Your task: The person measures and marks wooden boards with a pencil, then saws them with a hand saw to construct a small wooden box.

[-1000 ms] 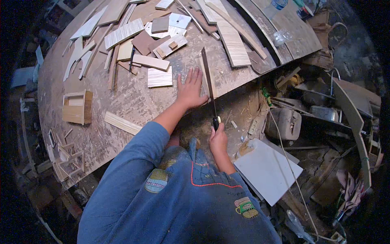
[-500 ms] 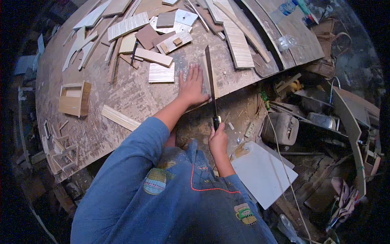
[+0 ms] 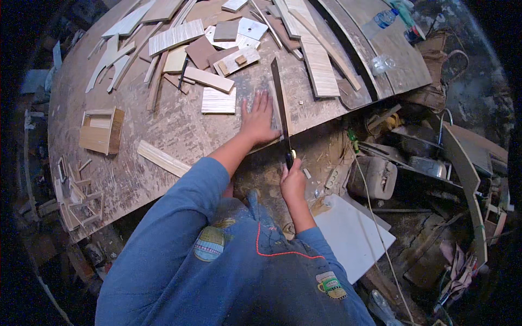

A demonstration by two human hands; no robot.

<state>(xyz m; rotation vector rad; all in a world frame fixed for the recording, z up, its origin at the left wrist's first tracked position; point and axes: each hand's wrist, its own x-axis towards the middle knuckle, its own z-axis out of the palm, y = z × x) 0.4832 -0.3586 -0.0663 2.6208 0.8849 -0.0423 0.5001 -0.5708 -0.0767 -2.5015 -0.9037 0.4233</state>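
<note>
My right hand [image 3: 293, 183] is closed around the dark handle of a handsaw [image 3: 280, 95]. The long thin blade points away from me, over the front edge of the wooden worktable [image 3: 179, 127]. Just left of the blade, my left hand [image 3: 258, 120] lies flat with its fingers stretched out on the table side. Its thumb reaches toward a narrow pale wood strip [image 3: 287, 117] that lies beside and partly behind the blade. I cannot tell whether the teeth are in the strip. A pale striped square board [image 3: 218, 101] rests beyond my left fingertips.
Several offcuts, such as a brown square [image 3: 200, 52] and a long plank [image 3: 321, 70], cover the far side. A small wooden box [image 3: 101, 131] and a loose strip [image 3: 163, 158] lie left. Below the edge are a white board [image 3: 350, 239], a jerrycan [image 3: 373, 177] and a cable [image 3: 371, 204].
My right hand and the saw have shifted slightly forward, away from me. My left hand stays flat in the same place. The whole view has tilted a little.
</note>
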